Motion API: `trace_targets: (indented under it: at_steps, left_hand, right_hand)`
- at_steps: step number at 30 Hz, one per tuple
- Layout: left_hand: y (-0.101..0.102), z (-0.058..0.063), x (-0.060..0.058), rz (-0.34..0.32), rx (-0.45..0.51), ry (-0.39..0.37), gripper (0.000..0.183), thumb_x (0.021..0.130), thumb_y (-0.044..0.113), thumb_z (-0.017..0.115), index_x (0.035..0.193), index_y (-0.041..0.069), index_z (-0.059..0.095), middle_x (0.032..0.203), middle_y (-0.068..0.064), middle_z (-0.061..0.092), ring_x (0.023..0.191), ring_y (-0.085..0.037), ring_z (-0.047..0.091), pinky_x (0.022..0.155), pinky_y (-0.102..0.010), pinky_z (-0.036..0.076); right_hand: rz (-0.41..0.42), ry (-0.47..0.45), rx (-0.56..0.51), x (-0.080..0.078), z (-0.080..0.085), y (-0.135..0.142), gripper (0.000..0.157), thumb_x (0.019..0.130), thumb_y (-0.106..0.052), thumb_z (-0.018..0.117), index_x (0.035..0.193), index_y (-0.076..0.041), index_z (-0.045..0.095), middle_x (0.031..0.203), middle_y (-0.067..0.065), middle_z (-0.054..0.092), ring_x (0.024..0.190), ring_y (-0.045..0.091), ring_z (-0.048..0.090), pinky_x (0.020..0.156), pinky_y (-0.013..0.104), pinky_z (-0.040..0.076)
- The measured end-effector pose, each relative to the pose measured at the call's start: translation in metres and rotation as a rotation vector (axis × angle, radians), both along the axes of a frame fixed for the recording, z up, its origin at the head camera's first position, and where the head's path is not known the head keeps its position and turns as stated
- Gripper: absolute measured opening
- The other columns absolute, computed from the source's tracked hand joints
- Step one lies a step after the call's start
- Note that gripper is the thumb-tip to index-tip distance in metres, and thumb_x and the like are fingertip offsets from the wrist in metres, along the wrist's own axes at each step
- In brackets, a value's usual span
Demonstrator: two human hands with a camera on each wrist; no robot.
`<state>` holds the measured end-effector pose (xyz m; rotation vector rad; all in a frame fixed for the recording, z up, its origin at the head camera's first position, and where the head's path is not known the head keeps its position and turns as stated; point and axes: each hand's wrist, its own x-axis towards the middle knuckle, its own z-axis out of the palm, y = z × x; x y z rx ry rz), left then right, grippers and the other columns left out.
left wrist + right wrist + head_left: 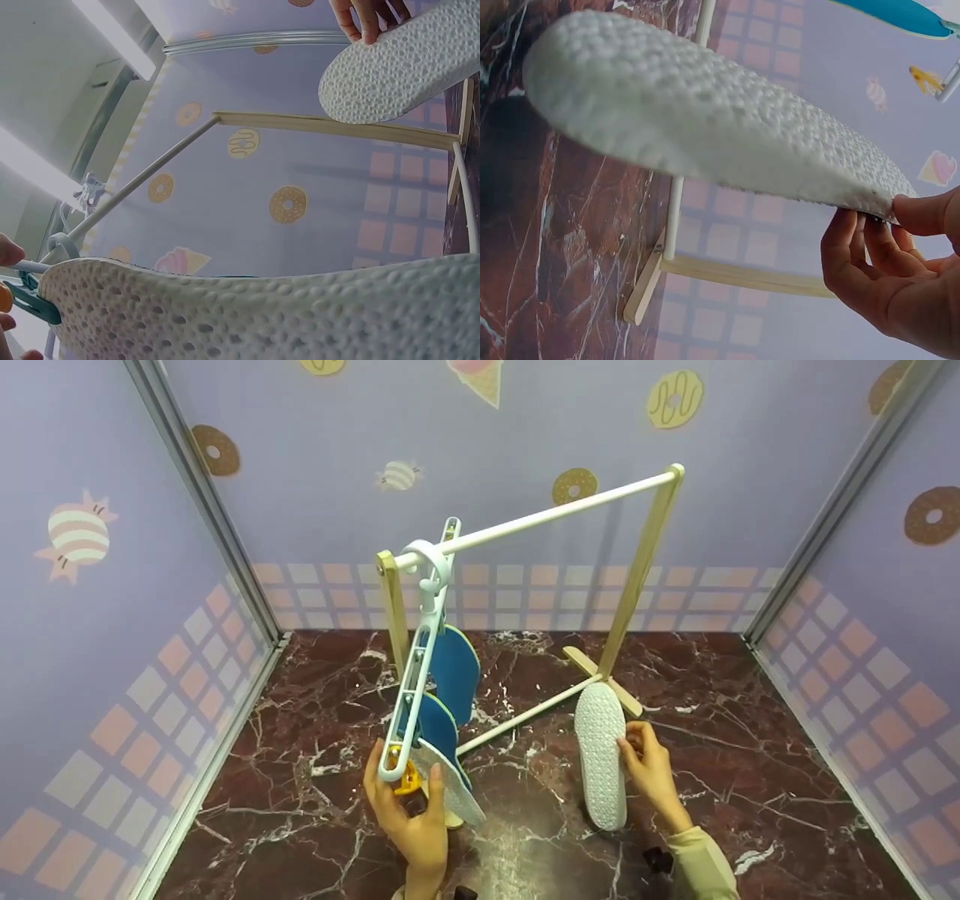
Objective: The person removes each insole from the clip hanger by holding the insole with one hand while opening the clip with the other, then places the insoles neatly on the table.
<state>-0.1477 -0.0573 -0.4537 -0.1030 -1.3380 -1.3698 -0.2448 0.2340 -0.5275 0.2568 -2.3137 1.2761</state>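
In the head view my left hand point(409, 817) is at the near end of a white clip hanger point(420, 682), its thumb and fingers spread around a yellow clip point(409, 780). Beside it hangs a white insole point(454, 787); the left wrist view shows a teal clip point(34, 304) gripping its end. Blue insoles point(456, 675) hang farther along the hanger. My right hand point(649, 765) pinches another white, bumpy insole point(601, 757) by its edge, above the floor. Most of the left hand lies outside the left wrist view.
The hanger hooks over the white bar point(555, 514) of a wooden stand point(641, 577), near its left end. A low white rod point(525, 720) and a wooden foot point(626, 697) lie on the dark marbled surface point(315, 810). Patterned walls point(517, 450) enclose the space.
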Motion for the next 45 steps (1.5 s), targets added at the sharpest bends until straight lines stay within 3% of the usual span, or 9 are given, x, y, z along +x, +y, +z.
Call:
trace_targets:
  at_steps: [8, 11, 16, 22, 29, 35, 38, 45]
  left_hand:
    - [0.0, 0.019, 0.008, 0.003, -0.006, -0.003, 0.053, 0.063, -0.026, 0.057, 0.114, -0.019, 0.043, 0.12, -0.031, 0.043, 0.108, -0.008, 0.049, 0.081, -0.014, 0.044]
    - [0.0, 0.021, 0.009, -0.002, -0.002, 0.005, 0.052, 0.063, -0.026, 0.056, 0.114, -0.019, 0.044, 0.12, -0.025, 0.047, 0.106, -0.008, 0.049, 0.08, -0.014, 0.044]
    - [0.0, 0.019, 0.007, -0.006, -0.002, 0.014, 0.051, 0.064, -0.026, 0.056, 0.113, -0.019, 0.045, 0.124, -0.008, 0.049, 0.108, -0.01, 0.049, 0.087, -0.017, 0.042]
    - [-0.003, 0.006, 0.0, 0.009, -0.004, -0.012, 0.052, 0.064, -0.025, 0.058, 0.114, -0.016, 0.047, 0.125, 0.001, 0.048, 0.111, -0.011, 0.048, 0.092, -0.019, 0.039]
    - [-0.004, -0.002, -0.003, 0.009, -0.002, -0.004, 0.051, 0.065, -0.024, 0.059, 0.114, -0.014, 0.049, 0.125, 0.0, 0.049, 0.108, -0.011, 0.049, 0.091, -0.019, 0.04]
    - [-0.004, -0.001, -0.002, 0.011, 0.008, 0.0, 0.046, 0.067, -0.023, 0.057, 0.112, -0.016, 0.049, 0.123, 0.002, 0.049, 0.096, -0.007, 0.049, 0.08, -0.014, 0.041]
    - [-0.003, 0.0, -0.001, 0.027, 0.019, -0.031, 0.048, 0.066, -0.024, 0.058, 0.112, -0.017, 0.049, 0.122, 0.005, 0.049, 0.097, -0.006, 0.049, 0.082, -0.015, 0.041]
    - [-0.002, -0.001, 0.001, 0.043, 0.046, -0.054, 0.059, 0.065, -0.024, 0.059, 0.118, 0.001, 0.053, 0.117, 0.0, 0.052, 0.101, -0.006, 0.05, 0.087, -0.016, 0.041]
  right_hand:
    - [0.039, -0.169, -0.052, -0.006, -0.002, 0.008, 0.018, 0.087, -0.002, 0.053, 0.103, 0.004, 0.048, 0.08, 0.02, 0.063, 0.058, 0.0, 0.05, 0.05, 0.017, 0.043]
    - [0.044, -0.185, -0.03, -0.008, -0.002, 0.011, 0.017, 0.086, -0.001, 0.053, 0.103, 0.004, 0.048, 0.08, 0.02, 0.064, 0.056, -0.002, 0.048, 0.049, 0.016, 0.042]
    - [0.075, -0.19, -0.009, -0.013, -0.002, 0.014, 0.018, 0.085, 0.003, 0.053, 0.102, 0.005, 0.048, 0.081, 0.022, 0.065, 0.057, 0.003, 0.052, 0.05, 0.015, 0.044]
    - [0.072, -0.187, 0.044, -0.018, -0.004, 0.016, 0.022, 0.082, 0.008, 0.054, 0.103, 0.005, 0.048, 0.079, 0.02, 0.065, 0.063, 0.015, 0.057, 0.055, 0.017, 0.043]
    - [0.062, -0.22, 0.062, -0.027, -0.01, 0.019, 0.028, 0.079, 0.009, 0.055, 0.107, 0.004, 0.05, 0.078, 0.017, 0.065, 0.066, 0.015, 0.056, 0.061, 0.02, 0.042]
    - [0.054, -0.233, 0.112, -0.033, -0.016, 0.022, 0.032, 0.079, 0.009, 0.055, 0.109, 0.005, 0.049, 0.08, 0.019, 0.065, 0.069, 0.016, 0.054, 0.066, 0.027, 0.043]
    - [0.065, -0.242, 0.126, -0.036, -0.019, 0.022, 0.033, 0.078, 0.01, 0.054, 0.11, 0.005, 0.048, 0.08, 0.019, 0.065, 0.07, 0.019, 0.055, 0.066, 0.029, 0.043]
    - [0.092, -0.281, 0.125, -0.041, -0.023, 0.022, 0.04, 0.075, 0.013, 0.051, 0.114, 0.006, 0.047, 0.075, 0.016, 0.062, 0.063, 0.012, 0.05, 0.058, 0.021, 0.039]
